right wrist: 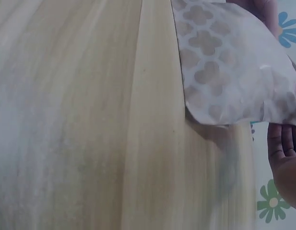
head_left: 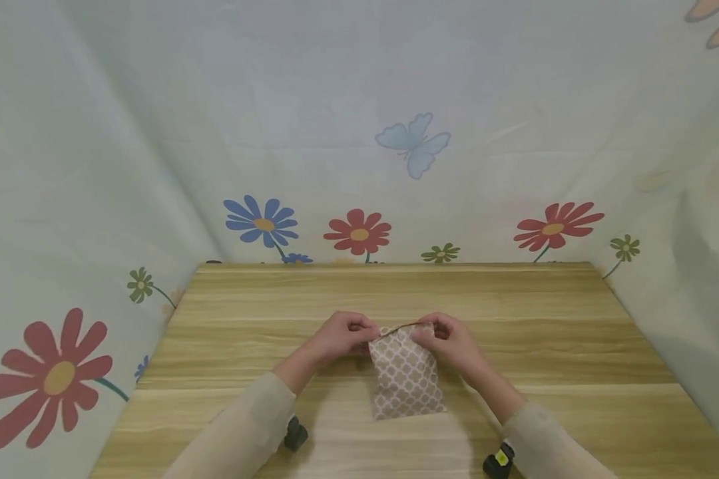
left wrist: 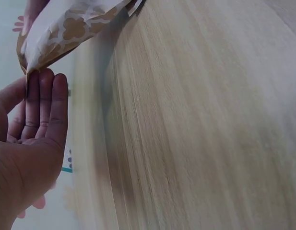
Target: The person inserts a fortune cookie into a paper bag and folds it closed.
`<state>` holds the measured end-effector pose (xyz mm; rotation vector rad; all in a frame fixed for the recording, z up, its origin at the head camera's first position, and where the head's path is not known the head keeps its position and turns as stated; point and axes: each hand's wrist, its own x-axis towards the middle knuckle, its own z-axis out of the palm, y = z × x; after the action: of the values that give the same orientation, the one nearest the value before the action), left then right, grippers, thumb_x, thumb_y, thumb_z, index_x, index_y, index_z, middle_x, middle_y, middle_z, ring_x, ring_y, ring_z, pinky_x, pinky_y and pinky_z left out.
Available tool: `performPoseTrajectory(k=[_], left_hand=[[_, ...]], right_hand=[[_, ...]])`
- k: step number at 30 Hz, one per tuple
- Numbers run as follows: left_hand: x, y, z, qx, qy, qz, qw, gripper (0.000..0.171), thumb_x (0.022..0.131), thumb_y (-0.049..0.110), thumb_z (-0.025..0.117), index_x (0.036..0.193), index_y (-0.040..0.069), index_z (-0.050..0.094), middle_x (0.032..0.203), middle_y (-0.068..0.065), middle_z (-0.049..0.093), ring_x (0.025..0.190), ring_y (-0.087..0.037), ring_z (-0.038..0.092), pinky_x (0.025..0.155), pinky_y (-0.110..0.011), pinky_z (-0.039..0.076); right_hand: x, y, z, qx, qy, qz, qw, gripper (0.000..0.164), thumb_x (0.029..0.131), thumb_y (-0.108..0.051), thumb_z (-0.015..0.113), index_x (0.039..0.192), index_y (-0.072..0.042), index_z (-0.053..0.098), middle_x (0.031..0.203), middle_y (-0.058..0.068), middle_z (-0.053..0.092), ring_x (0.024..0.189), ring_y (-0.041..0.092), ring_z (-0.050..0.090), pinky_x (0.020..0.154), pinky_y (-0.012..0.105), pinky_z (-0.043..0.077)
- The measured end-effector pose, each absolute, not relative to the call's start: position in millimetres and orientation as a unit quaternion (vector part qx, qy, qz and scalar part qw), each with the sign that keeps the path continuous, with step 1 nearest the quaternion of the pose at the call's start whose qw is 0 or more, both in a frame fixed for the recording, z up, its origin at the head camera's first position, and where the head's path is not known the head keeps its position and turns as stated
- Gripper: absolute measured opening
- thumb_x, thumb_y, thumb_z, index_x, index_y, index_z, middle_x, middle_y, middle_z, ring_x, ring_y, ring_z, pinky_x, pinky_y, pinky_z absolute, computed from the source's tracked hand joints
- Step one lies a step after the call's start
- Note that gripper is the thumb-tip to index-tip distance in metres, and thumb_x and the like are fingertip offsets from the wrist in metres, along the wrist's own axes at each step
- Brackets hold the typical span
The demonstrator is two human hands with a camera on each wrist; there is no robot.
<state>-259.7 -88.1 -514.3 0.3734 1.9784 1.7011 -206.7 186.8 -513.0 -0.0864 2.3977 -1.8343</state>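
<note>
A small flat paper bag (head_left: pixel 406 376), beige with a white quatrefoil lattice print, is held up by its top corners over the wooden table. My left hand (head_left: pixel 341 336) pinches the left corner between thumb and fingers. At the opposite corner, my right hand (head_left: pixel 449 340) grips the edge, thumb on the printed face. A brown line runs along the top edge between both hands. In the left wrist view the bag (left wrist: pixel 73 28) bulges slightly, its corner caught by the thumb and fingertips. The right wrist view shows the bag's lower end (right wrist: pixel 219 72) close over the wood.
The wood-grain table (head_left: pixel 245 293) reaches back to a pale cloth backdrop (head_left: pixel 311 80) printed with flowers and a butterfly. Cloth also hangs along both sides. Dark wrist devices (head_left: pixel 296 434) show beside the beige sleeves (head_left: pixel 245 426).
</note>
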Motion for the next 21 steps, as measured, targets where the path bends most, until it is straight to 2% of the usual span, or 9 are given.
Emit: performPoseTrajectory(k=[9, 15, 21], left_hand=[[-258.9, -88.9, -514.1, 0.153, 0.736, 0.613, 0.244, 0.016, 0.103, 0.012, 0.073, 0.108, -0.003, 0.076, 0.1, -0.01, 0.079, 0.086, -0.018, 0.074, 0.084, -0.039, 0.065], [-259.3, -91.3, -515.3, 0.163, 0.724, 0.618, 0.259, 0.015, 0.102, 0.008, 0.072, 0.109, -0.004, 0.075, 0.1, -0.01, 0.078, 0.089, -0.018, 0.074, 0.088, -0.039, 0.064], [-260.4, -90.2, -513.6, 0.166, 0.726, 0.613, 0.263, 0.015, 0.103, 0.009, 0.072, 0.11, -0.004, 0.075, 0.099, -0.009, 0.078, 0.09, -0.018, 0.074, 0.087, -0.039, 0.064]], right_hand=[[-207.3, 181.8, -511.8, -0.03, 0.792, -0.608, 0.052, 0.029, 0.097, -0.017, 0.081, 0.117, 0.001, 0.071, 0.102, 0.009, 0.072, 0.083, 0.017, 0.067, 0.071, 0.027, 0.057], [-208.5, 182.7, -516.1, -0.015, 0.787, -0.614, 0.055, 0.022, 0.098, -0.018, 0.08, 0.112, -0.003, 0.071, 0.108, 0.007, 0.075, 0.093, 0.02, 0.07, 0.079, 0.027, 0.059], [-207.9, 189.0, -513.9, -0.03, 0.792, -0.607, 0.05, 0.023, 0.1, -0.022, 0.078, 0.111, -0.003, 0.072, 0.113, 0.009, 0.076, 0.099, 0.018, 0.071, 0.083, 0.027, 0.059]])
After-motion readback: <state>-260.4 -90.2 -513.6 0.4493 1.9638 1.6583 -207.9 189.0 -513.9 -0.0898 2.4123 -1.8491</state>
